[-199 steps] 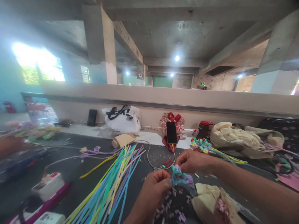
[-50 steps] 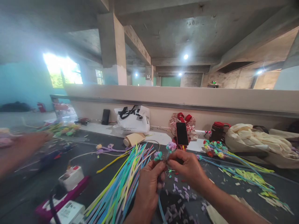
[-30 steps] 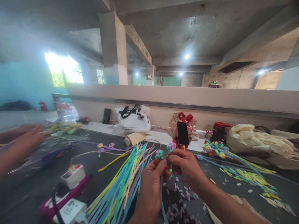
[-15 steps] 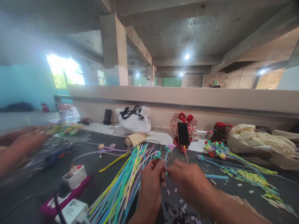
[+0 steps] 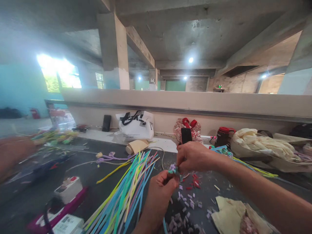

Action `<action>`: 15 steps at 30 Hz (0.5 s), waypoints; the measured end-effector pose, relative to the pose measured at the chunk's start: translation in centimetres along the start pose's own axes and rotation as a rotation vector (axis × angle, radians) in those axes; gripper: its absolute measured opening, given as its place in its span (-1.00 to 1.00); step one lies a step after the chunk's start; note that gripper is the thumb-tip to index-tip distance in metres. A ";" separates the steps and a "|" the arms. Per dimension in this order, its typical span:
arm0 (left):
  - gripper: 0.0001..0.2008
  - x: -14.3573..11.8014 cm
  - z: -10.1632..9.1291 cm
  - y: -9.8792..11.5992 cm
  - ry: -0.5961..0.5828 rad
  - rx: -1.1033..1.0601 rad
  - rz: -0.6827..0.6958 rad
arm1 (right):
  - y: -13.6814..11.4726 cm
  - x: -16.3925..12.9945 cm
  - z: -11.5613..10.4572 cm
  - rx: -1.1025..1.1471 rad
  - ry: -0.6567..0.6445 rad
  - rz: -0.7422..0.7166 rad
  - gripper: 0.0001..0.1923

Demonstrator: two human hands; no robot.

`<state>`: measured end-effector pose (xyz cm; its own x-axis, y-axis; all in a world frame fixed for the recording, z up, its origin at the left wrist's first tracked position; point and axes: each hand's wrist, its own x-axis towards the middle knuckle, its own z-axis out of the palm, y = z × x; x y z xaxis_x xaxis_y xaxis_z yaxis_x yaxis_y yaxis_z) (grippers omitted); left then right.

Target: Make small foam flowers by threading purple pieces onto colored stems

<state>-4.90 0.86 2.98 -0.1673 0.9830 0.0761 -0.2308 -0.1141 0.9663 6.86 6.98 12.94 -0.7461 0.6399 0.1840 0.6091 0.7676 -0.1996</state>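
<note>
Small pipe-cleaner flowers point(image 5: 173, 168) in purple and teal sit between my two hands. My left hand point(image 5: 159, 191) pinches them from below, its thumb and index finger pressed together under the blooms. A light blue stem point(image 5: 165, 226) shows below the left wrist. My right hand point(image 5: 191, 158) is closed at the right side of the blooms, back of the hand up; its fingertips are partly hidden. Left of my hands lies a large bundle of loose pipe cleaners point(image 5: 124, 191) in blue, green, yellow and pink. Cut purple bits point(image 5: 191, 203) and red bits point(image 5: 195, 182) are scattered below my right hand.
A co-worker's blurred hand point(image 5: 17, 154) is at the far left. A purple power strip point(image 5: 60, 208) with chargers stands front left. Along the back are a white bag point(image 5: 136, 126), a phone point(image 5: 186, 135), a dark bottle point(image 5: 221, 137) and cream cloth point(image 5: 258, 146). Brown paper point(image 5: 229, 211) lies front right.
My right hand has moved up and turned, now in front of the phone's lower part. My left hand has dropped slightly, and the blooms sit closer together. The view has shifted a little.
</note>
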 end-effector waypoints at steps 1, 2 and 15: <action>-0.86 0.0 0.1 -0.1 -0.023 0.005 0.000 | 0.5 0.1 -0.3 0.120 -0.090 0.033 -0.92; -0.86 -0.1 0.2 -0.2 -0.044 -0.005 -0.002 | 1.1 0.2 -0.6 0.247 -0.180 0.067 -0.93; -0.79 0.8 -0.5 -0.9 -0.033 -0.406 -0.120 | 0.2 -2.3 8.4 0.770 0.238 0.203 -0.76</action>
<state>-5.30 1.69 2.10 -0.0866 0.9961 -0.0168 -0.6071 -0.0393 0.7937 6.46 5.37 4.35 -0.5124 0.8201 0.2548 0.3068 0.4520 -0.8376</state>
